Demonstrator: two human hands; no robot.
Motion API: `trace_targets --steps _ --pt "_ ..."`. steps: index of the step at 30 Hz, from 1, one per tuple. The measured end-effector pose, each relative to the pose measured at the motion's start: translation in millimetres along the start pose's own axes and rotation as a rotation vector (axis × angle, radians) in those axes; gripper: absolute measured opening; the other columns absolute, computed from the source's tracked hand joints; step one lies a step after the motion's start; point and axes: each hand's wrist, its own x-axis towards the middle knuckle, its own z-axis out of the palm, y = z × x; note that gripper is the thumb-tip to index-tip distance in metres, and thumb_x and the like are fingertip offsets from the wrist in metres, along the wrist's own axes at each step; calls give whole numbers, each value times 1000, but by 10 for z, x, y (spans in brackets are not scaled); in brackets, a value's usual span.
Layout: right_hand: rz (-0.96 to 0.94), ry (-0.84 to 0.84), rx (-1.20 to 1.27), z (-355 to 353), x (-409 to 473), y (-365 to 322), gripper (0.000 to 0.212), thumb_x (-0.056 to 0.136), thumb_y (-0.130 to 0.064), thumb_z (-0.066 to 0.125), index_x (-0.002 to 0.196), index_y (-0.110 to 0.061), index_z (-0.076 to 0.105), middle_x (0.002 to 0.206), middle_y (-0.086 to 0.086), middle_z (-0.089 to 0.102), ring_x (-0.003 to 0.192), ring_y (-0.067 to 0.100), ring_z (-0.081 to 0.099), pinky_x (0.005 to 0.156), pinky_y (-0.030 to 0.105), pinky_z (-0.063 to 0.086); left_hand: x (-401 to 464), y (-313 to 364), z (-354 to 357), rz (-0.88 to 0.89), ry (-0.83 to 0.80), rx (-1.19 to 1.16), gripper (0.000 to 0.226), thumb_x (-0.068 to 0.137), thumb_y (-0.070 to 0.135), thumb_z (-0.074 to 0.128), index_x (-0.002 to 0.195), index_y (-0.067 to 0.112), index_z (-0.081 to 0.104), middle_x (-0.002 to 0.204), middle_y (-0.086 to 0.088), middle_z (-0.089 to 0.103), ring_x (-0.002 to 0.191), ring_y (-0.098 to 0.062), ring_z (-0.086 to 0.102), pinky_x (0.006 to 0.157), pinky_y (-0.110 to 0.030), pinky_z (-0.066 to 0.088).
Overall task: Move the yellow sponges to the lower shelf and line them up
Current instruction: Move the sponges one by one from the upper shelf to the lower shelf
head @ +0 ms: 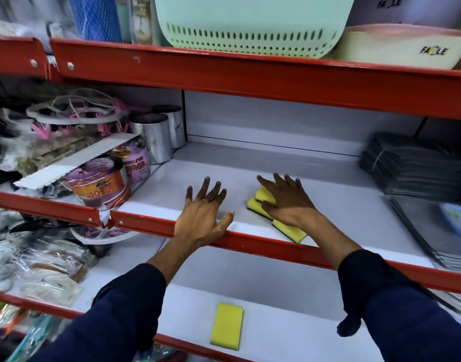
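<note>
Three yellow sponges with dark undersides lie on the middle shelf (328, 184): one at the back (263, 194), one in front of it (254, 205), and one by the shelf's front edge (289, 229). My right hand (286, 201) lies spread over them, fingers apart, not closed on any. My left hand (204, 212) rests flat and open on the shelf to their left, thumb near the red lip. One more yellow sponge (227, 325) lies flat on the lower shelf (289, 333), lengthwise front to back.
Tape rolls (101, 184) and metal tins (156, 137) crowd the middle shelf's left end. Dark folded bags (417, 165) and flat trays (433, 231) sit at its right. A mint basket (250, 24) stands on the shelf above. Packaged goods (46, 273) fill the lower left.
</note>
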Motion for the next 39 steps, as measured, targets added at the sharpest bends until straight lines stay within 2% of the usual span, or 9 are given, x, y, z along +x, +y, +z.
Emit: trace_targets --steps 2,4,6,10,16,24,31,34,39 --pt "-25 -7 -7 -24 26 -24 70 91 -41 51 149 -42 13 159 9 23 142 35 24 116 47 24 13 -23 -9 -9 2 5 82 89 67 11 157 24 27 169 4 12 157 -17 -11 127 -57 -1" --pt "-42 37 -32 -47 21 -52 71 88 -41 55 148 -41 18 152 8 33 131 34 34 105 46 33 25 -34 -13 -13 -3 16 82 88 67 11 156 25 28 169 5 13 157 -17 -10 127 -58 0" --pt "-48 109 -57 -87 -26 -87 71 83 -46 57 146 -41 24 144 8 39 125 33 37 99 46 36 27 -33 -11 -12 -3 22 82 88 67 11 156 26 29 169 5 14 158 -18 -9 127 -58 1" --pt "-59 339 -87 -225 -271 -238 73 72 -63 40 140 -39 36 129 7 41 116 31 43 90 43 45 25 -45 9 -12 6 26 80 88 67 13 154 26 34 169 4 16 158 -20 -7 127 -59 3" --pt "-20 510 72 -269 -819 -535 61 78 -54 62 134 -35 46 128 10 40 112 28 46 83 40 50 19 -41 22 -8 38 40 78 89 66 16 151 24 40 167 1 23 158 -23 -2 125 -64 5" --pt "-133 444 10 233 -1279 -532 53 79 -51 63 123 -23 58 124 13 52 107 27 54 65 31 53 10 -27 32 -11 52 63 79 89 66 16 149 23 44 165 -1 30 158 -28 4 123 -68 5" --pt "-195 415 35 804 -1575 -512 50 78 -52 64 119 -25 61 114 9 59 93 24 59 56 30 53 9 -13 16 -24 39 63 80 88 66 15 148 24 45 164 -1 32 158 -29 7 123 -68 6" --pt "-102 267 55 1212 -1640 -460 49 79 -55 60 118 -27 57 116 5 55 93 23 57 54 30 54 8 -8 15 -28 37 65 80 88 66 15 148 24 45 164 -1 33 158 -29 7 123 -67 6" --pt "180 -11 87 1980 -1637 -350 50 77 -59 57 111 -22 57 116 8 49 92 26 59 48 32 53 12 -9 11 -40 43 54 81 86 67 14 148 25 46 163 -1 35 158 -29 9 123 -67 6"
